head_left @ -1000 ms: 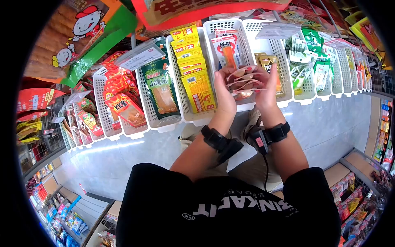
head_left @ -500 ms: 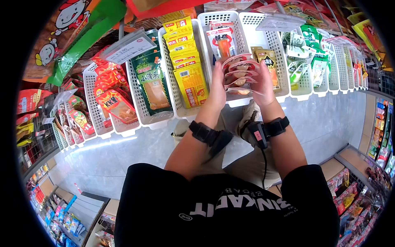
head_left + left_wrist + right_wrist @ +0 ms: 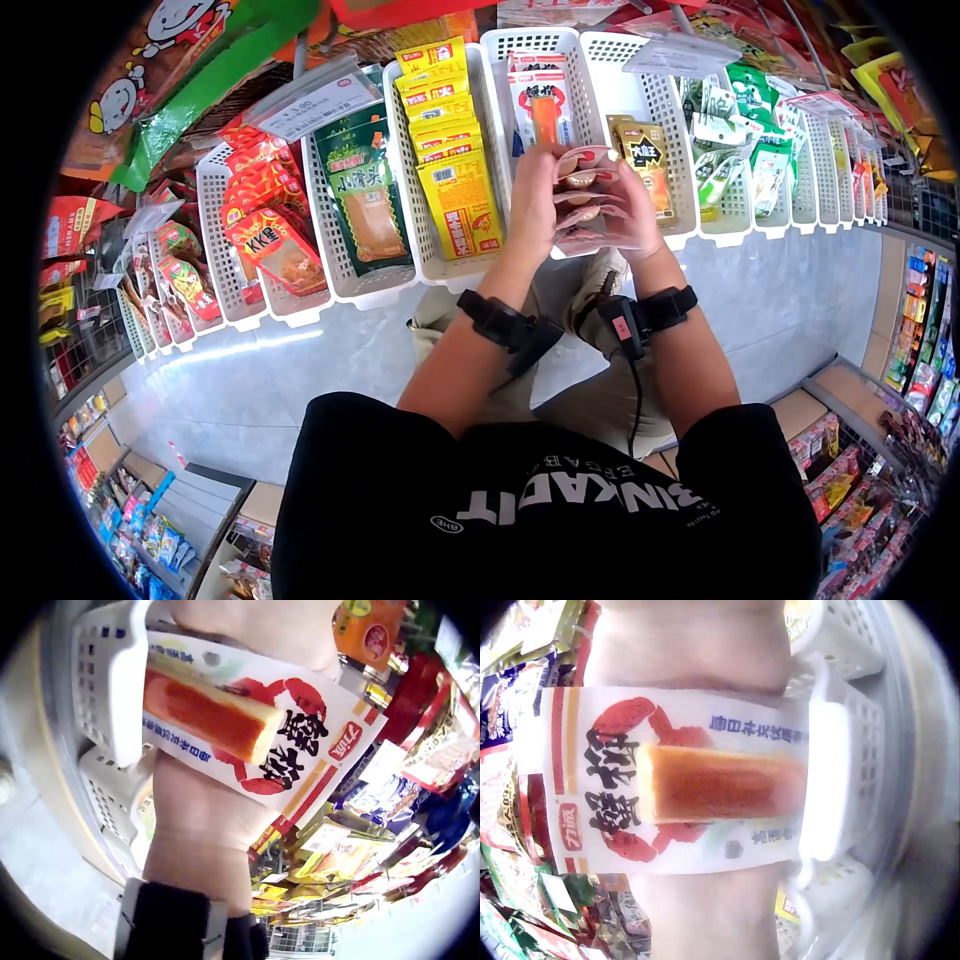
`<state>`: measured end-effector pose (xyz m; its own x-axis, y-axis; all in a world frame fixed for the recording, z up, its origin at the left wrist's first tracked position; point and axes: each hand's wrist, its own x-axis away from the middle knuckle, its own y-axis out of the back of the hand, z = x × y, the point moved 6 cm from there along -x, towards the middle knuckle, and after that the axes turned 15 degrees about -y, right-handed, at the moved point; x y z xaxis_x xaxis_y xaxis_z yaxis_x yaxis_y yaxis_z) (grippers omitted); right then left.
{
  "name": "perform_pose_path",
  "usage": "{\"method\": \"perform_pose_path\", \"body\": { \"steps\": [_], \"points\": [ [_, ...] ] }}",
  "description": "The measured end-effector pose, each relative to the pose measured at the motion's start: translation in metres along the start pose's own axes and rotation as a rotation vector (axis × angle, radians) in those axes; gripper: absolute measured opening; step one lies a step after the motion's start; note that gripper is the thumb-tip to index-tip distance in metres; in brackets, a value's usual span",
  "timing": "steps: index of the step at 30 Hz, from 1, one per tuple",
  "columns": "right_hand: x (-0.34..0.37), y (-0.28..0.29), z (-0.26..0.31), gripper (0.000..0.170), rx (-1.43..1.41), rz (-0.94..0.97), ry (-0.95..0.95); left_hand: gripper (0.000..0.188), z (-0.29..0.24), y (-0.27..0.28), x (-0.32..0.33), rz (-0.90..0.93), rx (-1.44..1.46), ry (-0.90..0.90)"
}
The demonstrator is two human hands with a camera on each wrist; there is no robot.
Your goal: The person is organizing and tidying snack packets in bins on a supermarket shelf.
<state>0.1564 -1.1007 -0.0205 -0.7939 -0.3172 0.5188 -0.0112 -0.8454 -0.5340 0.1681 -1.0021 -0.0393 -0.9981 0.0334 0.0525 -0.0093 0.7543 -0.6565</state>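
Both hands cup a stack of small clear packets with pinkish-brown contents [image 3: 590, 212] over the front of the white baskets in the head view. The left hand [image 3: 534, 205] grips the stack's left side, and the right hand [image 3: 636, 208] grips its right side, with fingers curled round its edges. Just beyond them, white packets with a red crab print and an orange stick [image 3: 542, 108] stand in a basket. One such packet shows large in the left wrist view [image 3: 217, 720] and in the right wrist view [image 3: 720, 787]; the stack is hidden in both.
White baskets [image 3: 375, 290] run in a row, holding yellow packets [image 3: 460, 205], green packets [image 3: 365, 195], red packets [image 3: 285, 250] and gold-black packets [image 3: 645, 160]. Price tags [image 3: 318, 100] hang above them. Grey floor [image 3: 780, 290] lies below, with more shelves behind the person.
Against the earlier frames, the held stack and both hands have turned slightly, and the left fingers now reach over the stack's far edge. The baskets have shifted left in the view.
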Motion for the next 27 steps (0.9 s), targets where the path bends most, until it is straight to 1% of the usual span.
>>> {"method": "perform_pose_path", "body": {
  "steps": [1, 2, 3, 4, 5, 6, 7, 8, 9, 10, 12, 13, 14, 15, 17, 18, 20, 21, 22, 24, 25, 26, 27],
  "points": [
    [-0.002, 0.005, -0.003, 0.074, -0.060, 0.038, -0.051, 0.031, 0.002, 0.003, -0.002, 0.053, -0.063, -0.042],
    [-0.002, 0.012, -0.005, 0.074, -0.068, 0.031, -0.054, 0.029, 0.005, 0.005, -0.002, 0.109, -0.127, -0.077],
    [-0.004, 0.007, -0.002, 0.075, -0.142, 0.132, -0.083, 0.028, 0.003, 0.007, -0.004, 0.094, -0.196, -0.116],
    [-0.003, 0.002, -0.001, 0.076, -0.217, 0.230, -0.110, 0.028, 0.004, 0.007, -0.005, 0.097, -0.194, -0.113],
    [-0.003, 0.006, -0.003, 0.074, -0.256, 0.137, -0.113, 0.029, 0.009, 0.007, -0.007, 0.063, -0.069, -0.049],
    [-0.002, 0.000, -0.003, 0.074, -0.257, 0.137, -0.113, 0.029, 0.007, 0.004, -0.009, 0.030, 0.047, 0.015],
    [-0.001, 0.003, -0.004, 0.071, -0.118, 0.007, -0.140, 0.035, 0.001, -0.002, -0.008, -0.014, 0.084, 0.098],
    [-0.001, 0.005, -0.005, 0.070, 0.023, -0.119, -0.168, 0.035, 0.002, 0.000, -0.010, -0.019, 0.088, 0.095],
    [0.000, 0.003, -0.003, 0.067, 0.016, -0.141, -0.141, 0.037, 0.008, 0.004, -0.013, -0.005, 0.057, 0.183],
    [-0.002, 0.002, -0.003, 0.067, 0.018, -0.139, -0.141, 0.040, 0.013, 0.007, -0.015, 0.008, 0.025, 0.268],
    [-0.004, 0.002, 0.000, 0.062, 0.035, -0.152, -0.066, 0.043, 0.009, 0.006, -0.016, 0.018, 0.012, 0.280],
    [-0.005, 0.003, 0.000, 0.060, -0.034, -0.100, -0.109, 0.043, 0.005, 0.003, -0.012, -0.013, 0.024, 0.334],
    [-0.005, 0.003, -0.001, 0.060, -0.033, -0.099, -0.108, 0.043, 0.003, 0.000, -0.010, -0.045, 0.038, 0.388],
    [-0.004, 0.000, 0.000, 0.060, -0.066, -0.064, -0.085, 0.043, 0.004, 0.001, -0.012, -0.044, 0.038, 0.384],
    [-0.006, 0.000, 0.000, 0.057, -0.091, 0.007, -0.055, 0.044, 0.012, 0.005, -0.011, -0.093, 0.108, 0.490],
    [-0.006, 0.000, 0.001, 0.057, -0.090, 0.011, -0.057, 0.044, 0.012, 0.006, -0.010, -0.096, 0.108, 0.487],
    [-0.007, 0.002, 0.001, 0.054, -0.050, -0.056, -0.073, 0.043, 0.009, 0.005, -0.013, -0.047, 0.027, 0.394],
    [-0.008, 0.006, 0.000, 0.050, -0.037, -0.096, -0.086, 0.041, 0.012, 0.006, -0.014, -0.033, 0.045, 0.390],
    [-0.009, 0.009, 0.002, 0.047, 0.000, -0.144, -0.056, 0.041, 0.015, 0.006, -0.015, -0.024, 0.044, 0.383],
    [-0.011, 0.008, 0.007, 0.053, 0.114, -0.127, 0.007, 0.039, 0.009, 0.005, -0.018, -0.062, 0.062, 0.247],
    [-0.007, 0.008, 0.011, 0.052, 0.136, -0.157, 0.044, 0.038, 0.003, 0.003, -0.017, -0.063, 0.036, 0.190],
    [-0.006, 0.008, 0.013, 0.052, 0.140, -0.157, 0.052, 0.037, -0.001, 0.004, -0.015, -0.116, 0.002, 0.162],
    [-0.005, 0.007, 0.016, 0.052, 0.114, -0.127, 0.083, 0.036, -0.004, 0.005, -0.015, -0.102, -0.023, 0.129]
  ]
}}
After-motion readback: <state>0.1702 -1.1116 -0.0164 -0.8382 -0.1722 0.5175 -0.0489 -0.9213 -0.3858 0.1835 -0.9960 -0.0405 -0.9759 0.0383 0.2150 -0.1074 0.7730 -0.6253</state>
